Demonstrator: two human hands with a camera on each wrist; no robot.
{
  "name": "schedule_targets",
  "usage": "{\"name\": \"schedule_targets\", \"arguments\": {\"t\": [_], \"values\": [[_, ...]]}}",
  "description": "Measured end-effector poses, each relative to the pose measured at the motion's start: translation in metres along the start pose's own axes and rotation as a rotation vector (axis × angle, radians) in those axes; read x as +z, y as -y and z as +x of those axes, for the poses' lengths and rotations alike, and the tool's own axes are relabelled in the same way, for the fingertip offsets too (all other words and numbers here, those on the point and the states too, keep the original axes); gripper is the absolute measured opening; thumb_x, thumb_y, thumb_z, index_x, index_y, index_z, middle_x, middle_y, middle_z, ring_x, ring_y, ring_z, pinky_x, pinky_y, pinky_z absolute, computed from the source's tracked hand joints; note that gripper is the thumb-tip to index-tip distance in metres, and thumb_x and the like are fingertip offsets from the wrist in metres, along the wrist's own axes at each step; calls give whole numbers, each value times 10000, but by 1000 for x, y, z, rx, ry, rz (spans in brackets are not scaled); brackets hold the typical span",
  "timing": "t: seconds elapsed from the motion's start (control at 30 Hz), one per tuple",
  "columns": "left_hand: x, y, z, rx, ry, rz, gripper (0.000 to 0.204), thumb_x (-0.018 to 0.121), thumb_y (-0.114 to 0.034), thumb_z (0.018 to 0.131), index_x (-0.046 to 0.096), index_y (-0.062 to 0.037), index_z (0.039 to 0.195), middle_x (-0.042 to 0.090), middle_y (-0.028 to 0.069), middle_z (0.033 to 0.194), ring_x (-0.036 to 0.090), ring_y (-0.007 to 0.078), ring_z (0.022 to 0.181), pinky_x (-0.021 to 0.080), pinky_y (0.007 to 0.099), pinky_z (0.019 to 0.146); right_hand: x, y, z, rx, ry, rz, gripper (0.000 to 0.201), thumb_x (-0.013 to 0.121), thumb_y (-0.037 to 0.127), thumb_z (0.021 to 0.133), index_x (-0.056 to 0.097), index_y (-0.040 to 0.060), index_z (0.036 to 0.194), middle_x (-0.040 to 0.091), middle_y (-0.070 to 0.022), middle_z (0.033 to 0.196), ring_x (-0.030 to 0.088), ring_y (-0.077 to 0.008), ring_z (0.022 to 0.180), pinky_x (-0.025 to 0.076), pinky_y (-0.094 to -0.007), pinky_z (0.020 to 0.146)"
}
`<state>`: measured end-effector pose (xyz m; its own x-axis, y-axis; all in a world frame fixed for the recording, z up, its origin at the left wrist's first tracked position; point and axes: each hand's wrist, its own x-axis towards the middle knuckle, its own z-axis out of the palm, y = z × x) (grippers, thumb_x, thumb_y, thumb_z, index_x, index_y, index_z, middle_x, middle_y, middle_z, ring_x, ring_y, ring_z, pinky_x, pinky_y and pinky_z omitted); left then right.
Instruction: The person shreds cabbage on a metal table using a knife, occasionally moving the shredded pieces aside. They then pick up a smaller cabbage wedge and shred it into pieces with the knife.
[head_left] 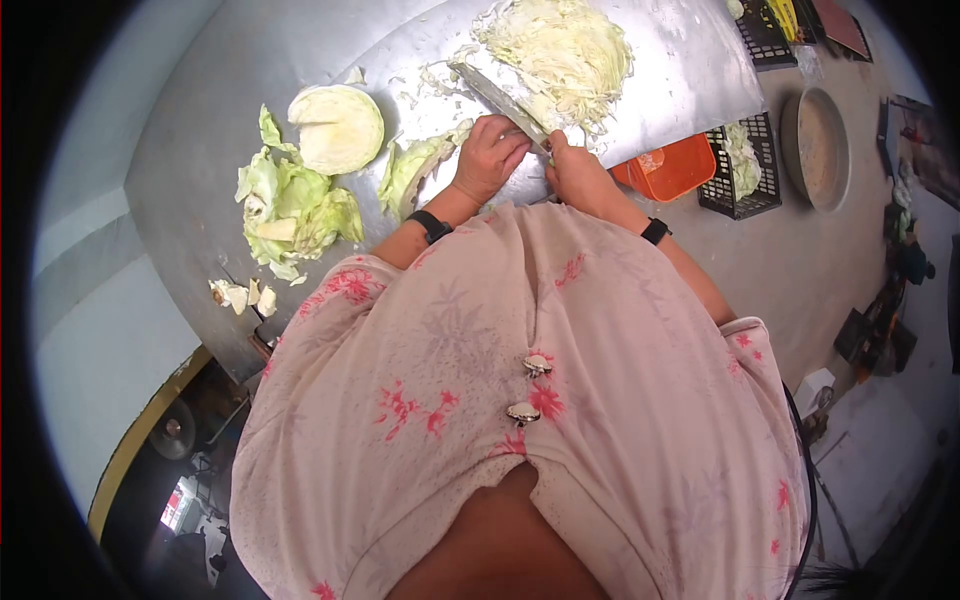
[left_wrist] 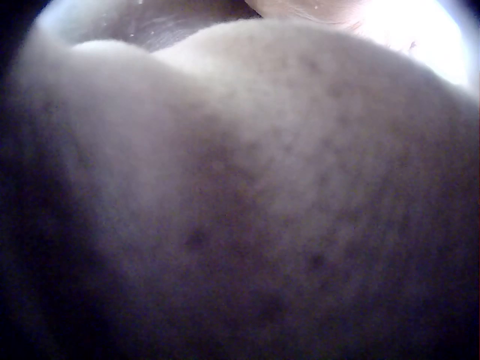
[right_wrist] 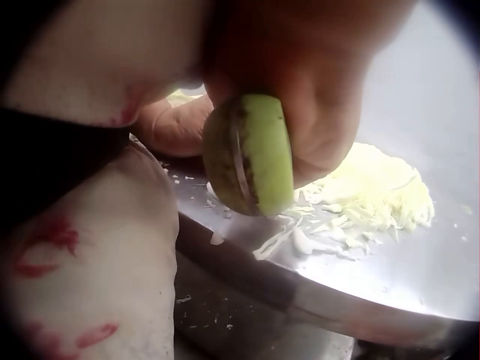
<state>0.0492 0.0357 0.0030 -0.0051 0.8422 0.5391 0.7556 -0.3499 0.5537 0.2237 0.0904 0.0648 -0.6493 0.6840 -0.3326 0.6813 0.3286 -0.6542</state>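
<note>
My right hand (head_left: 582, 178) grips a knife (head_left: 497, 100) by its handle. In the right wrist view the green handle butt (right_wrist: 262, 154) sticks out of the fist. The blade points away to the upper left, over the metal table. Close against the blade near the handle is my left hand (head_left: 488, 158), its fingers bent; I cannot tell whether they hold anything. Blurred skin fills most of the left wrist view. Shredded cabbage (head_left: 565, 55) lies heaped beyond the blade. A loose cabbage leaf (head_left: 412, 172) lies beside the left hand.
On the left of the metal table (head_left: 195, 130) are a cut cabbage (head_left: 338, 130), a pile of outer leaves (head_left: 290, 205) and several core pieces (head_left: 240, 296). Right of the table stand an orange container (head_left: 672, 168), a black crate (head_left: 742, 170) and a large round basin (head_left: 818, 150).
</note>
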Motion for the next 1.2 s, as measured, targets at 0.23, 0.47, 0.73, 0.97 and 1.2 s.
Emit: {"name": "schedule_targets", "arguments": {"t": [0.23, 0.47, 0.73, 0.97, 1.2], "values": [[-4, -3, 3, -1, -24, -29, 169, 741, -57, 728, 689, -87, 886, 602, 63, 973, 570, 265, 915, 502, 358, 765, -13, 12, -26, 61, 25, 126, 262, 556, 57, 843, 449, -31, 1065, 614, -322, 764, 623, -480, 768, 480, -520, 671], [-5, -2, 2, 4, -18, -28, 176, 746, -61, 716, 682, -66, 879, 603, 71, 962, 566, 277, 907, 498, 371, 765, -16, 13, -39, 79, 45, 155, 238, 546, 59, 841, 455, -23, 1044, 621, -301, 761, 628, -468, 770, 483, -500, 670], [-2, 0, 2, 14, -8, -9, 149, 742, -54, 708, 688, -65, 847, 613, 70, 936, 568, 275, 898, 499, 366, 774, -22, 18, -38, 56, 77, 204, 260, 540, 11, 816, 461, -49, 1057, 606, -252, 706, 623, -399, 702, 473, -449, 633], [-3, -1, 5, 9, -18, -25, 155, 733, -48, 707, 695, -79, 854, 623, 47, 952, 572, 261, 907, 506, 356, 757, -16, 5, -41, 60, 64, 213, 326, 527, -18, 837, 482, -40, 1160, 555, -177, 646, 548, -265, 566, 439, -363, 558], [-2, -1, 5, -2, -9, -20, 157, 740, -44, 698, 692, -85, 842, 623, 47, 948, 574, 261, 911, 510, 355, 752, -11, 4, -18, 55, 51, 184, 221, 554, 20, 807, 465, -66, 991, 613, -336, 774, 632, -480, 811, 494, -510, 699]]}}
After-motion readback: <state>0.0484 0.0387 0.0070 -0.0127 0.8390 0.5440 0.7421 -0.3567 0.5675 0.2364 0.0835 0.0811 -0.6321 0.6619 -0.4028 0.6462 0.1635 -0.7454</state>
